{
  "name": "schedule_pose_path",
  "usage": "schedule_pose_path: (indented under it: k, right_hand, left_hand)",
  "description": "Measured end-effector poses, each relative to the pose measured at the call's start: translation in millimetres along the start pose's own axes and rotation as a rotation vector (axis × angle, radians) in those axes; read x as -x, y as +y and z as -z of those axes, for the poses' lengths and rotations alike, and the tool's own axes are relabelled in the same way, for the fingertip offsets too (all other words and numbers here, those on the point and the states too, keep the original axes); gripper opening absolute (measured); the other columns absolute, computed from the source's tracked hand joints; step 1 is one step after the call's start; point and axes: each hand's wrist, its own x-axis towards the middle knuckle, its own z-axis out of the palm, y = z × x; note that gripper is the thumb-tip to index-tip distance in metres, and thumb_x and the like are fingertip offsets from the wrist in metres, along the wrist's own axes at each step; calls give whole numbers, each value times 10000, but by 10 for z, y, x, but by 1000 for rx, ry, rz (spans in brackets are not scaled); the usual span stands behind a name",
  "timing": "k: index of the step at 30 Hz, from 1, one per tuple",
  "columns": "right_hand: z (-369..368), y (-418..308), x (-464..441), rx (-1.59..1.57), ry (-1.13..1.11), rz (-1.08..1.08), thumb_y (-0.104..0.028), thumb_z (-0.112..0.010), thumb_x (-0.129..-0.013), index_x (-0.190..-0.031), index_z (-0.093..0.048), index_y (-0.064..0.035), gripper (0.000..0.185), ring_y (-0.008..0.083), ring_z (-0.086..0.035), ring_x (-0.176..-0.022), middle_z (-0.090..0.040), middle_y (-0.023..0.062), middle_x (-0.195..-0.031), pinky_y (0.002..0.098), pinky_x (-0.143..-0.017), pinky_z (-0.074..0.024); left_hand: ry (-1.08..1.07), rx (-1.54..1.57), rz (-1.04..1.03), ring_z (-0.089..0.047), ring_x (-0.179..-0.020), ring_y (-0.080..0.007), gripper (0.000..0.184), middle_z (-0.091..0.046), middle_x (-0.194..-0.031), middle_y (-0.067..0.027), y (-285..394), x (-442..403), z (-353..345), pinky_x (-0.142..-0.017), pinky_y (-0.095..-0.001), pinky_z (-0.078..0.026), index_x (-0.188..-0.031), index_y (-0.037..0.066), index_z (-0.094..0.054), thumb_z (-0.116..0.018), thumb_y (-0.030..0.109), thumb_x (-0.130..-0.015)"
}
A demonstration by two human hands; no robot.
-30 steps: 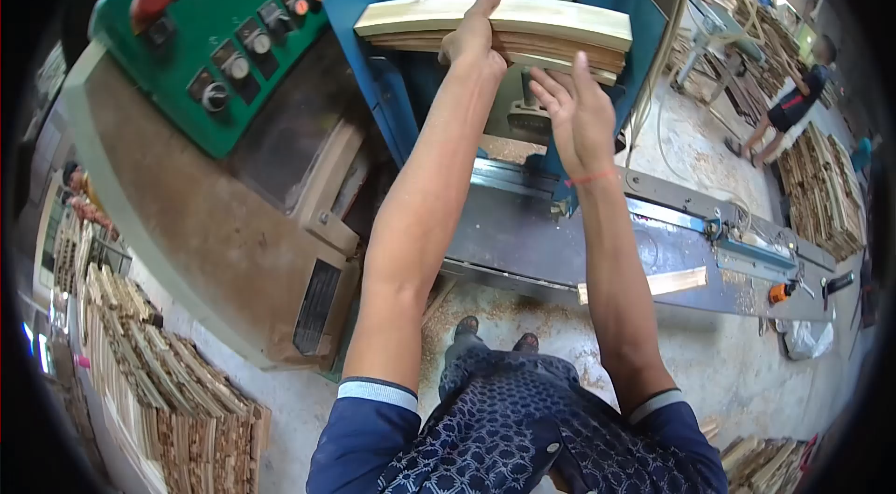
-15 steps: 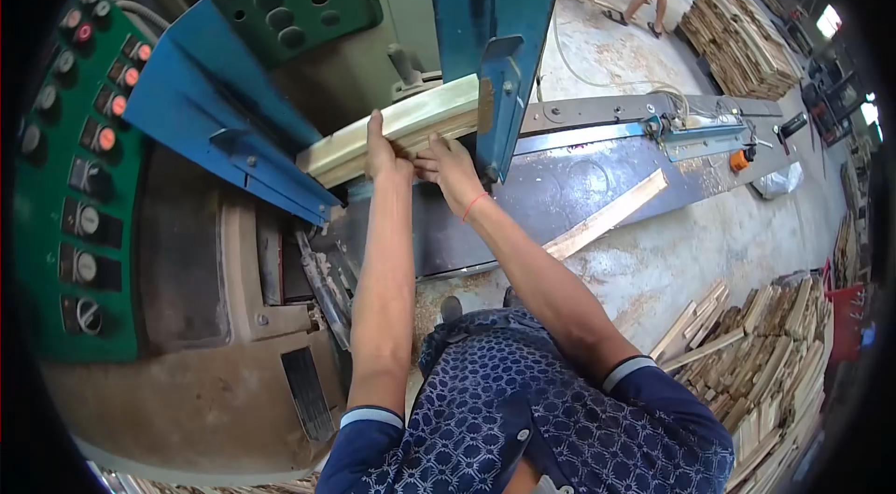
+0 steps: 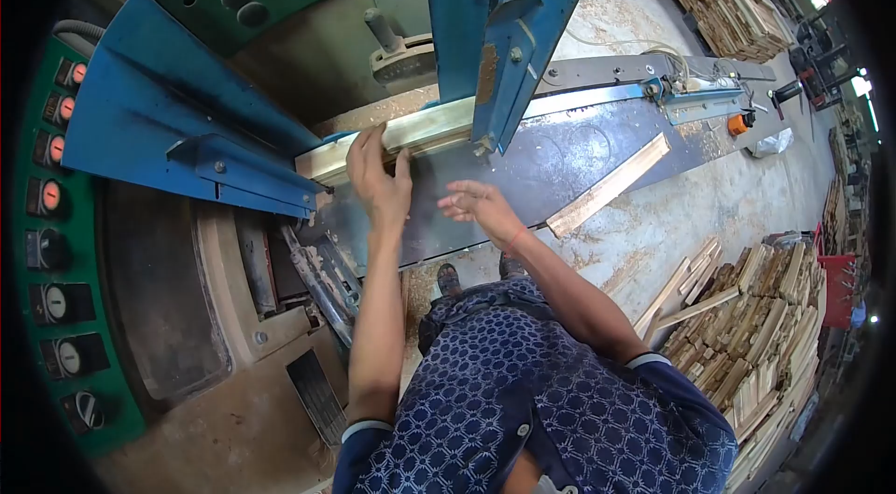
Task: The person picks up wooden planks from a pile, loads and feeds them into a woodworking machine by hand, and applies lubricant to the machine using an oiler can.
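Between guides [image 3: 177, 111], left hand [image 3: 378, 184] touches wood [image 3: 431, 127]; right hand [image 3: 483, 208] apart.

The wooden pieces [image 3: 427, 126] look smooth-faced to me, the blue guides [image 3: 140, 102] painted metal, scuffed and faintly glossy. I read the counter [image 3: 565, 158] as smooth metal with a dull sheen, the stacked boards [image 3: 747, 335] as rough wood, the shirt [image 3: 467, 382] as matt cloth.

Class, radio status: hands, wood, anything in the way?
Left hand on wood, right hand empty. Wood between blue guides. Loose board off right; no obvious blockage.
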Motion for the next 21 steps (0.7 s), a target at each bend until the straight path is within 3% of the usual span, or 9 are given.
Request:
schedule_pose_path:
  k: [1,3,4,7,11,13,15,17,21]
  right_hand:
    - [16,18,49,0,4,-3,-112,-581,-1001,-1428,-482,92,484,210,-692,-1010,-708,174,-1176,308,-878,-533]
    - [25,36,114,74,-1,-14,-118,-590,-1000,-1390,-528,81,441,209,-695,-1020,-718,173,-1165,319,-895,-532]
    - [53,39,148,75,-14,-19,-118,-590,-1000,-1390,-528,81,441,209,-695,-1020,-718,173,-1165,319,-895,-532]
    - [103,-38,192,102,15,89,-131,-598,-997,-1337,-587,59,390,199,-696,-1007,-733,154,-1144,319,-899,-529]
    - [319,-31,384,109,121,102,-132,-595,-995,-1328,-607,47,378,174,-691,-997,-738,139,-1136,301,-889,-529]
    - [473,85,571,71,215,122,-84,-572,-1002,-1306,-628,42,334,157,-693,-966,-743,125,-1124,286,-866,-540]
    - [612,192,883,37,317,161,-58,-567,-1002,-1289,-643,35,311,148,-697,-943,-746,114,-1115,275,-858,-544]
    - [697,315,1248,-24,419,197,-49,-580,-995,-1277,-651,31,302,133,-697,-930,-750,100,-1091,261,-829,-547]
    - [771,688,1847,-186,709,132,-45,-596,-992,-1242,-663,28,269,98,-669,-854,-752,89,-1051,245,-760,-540]
  left_hand:
    - [-3,3,3,-569,-1236,-361,490,-611,-1318,-161,-93,-21,-29,-1129,-475,-402,-1299,57,-653,-763,41,-822]
    - [-202,-275,-222,-559,-1288,-358,485,-606,-1382,-147,-353,-68,-93,-1162,-519,-362,-1309,94,-663,-735,17,-836]
    - [-223,-287,-224,-541,-1344,-336,508,-626,-1400,-115,-660,-2,-208,-1169,-556,-343,-1354,130,-656,-744,80,-857]
    - [-184,-268,-305,-521,-1377,-328,510,-608,-1440,-105,-963,40,-193,-1174,-547,-342,-1363,130,-655,-710,35,-865]
    - [-158,-186,-281,-527,-1380,-334,592,-616,-1430,-118,-853,37,-129,-1189,-541,-336,-1368,135,-653,-626,-89,-820]
    - [-122,-142,-268,-560,-1339,-363,615,-642,-1382,-168,-995,88,-209,-1177,-497,-367,-1342,97,-666,-597,-105,-766]
    - [-21,-126,-273,-648,-1142,-375,400,-711,-1207,-198,-964,137,-346,-1052,-502,-439,-1185,32,-724,-639,-52,-803]
    - [125,-11,-137,-658,-1065,-364,293,-727,-1107,-177,-213,264,-286,-981,-496,-455,-1114,32,-737,-662,-14,-834]
    - [-402,234,-315,-651,-1031,-357,383,-714,-1128,-160,1057,1086,-657,-951,-454,-463,-1160,42,-706,-793,165,-808]
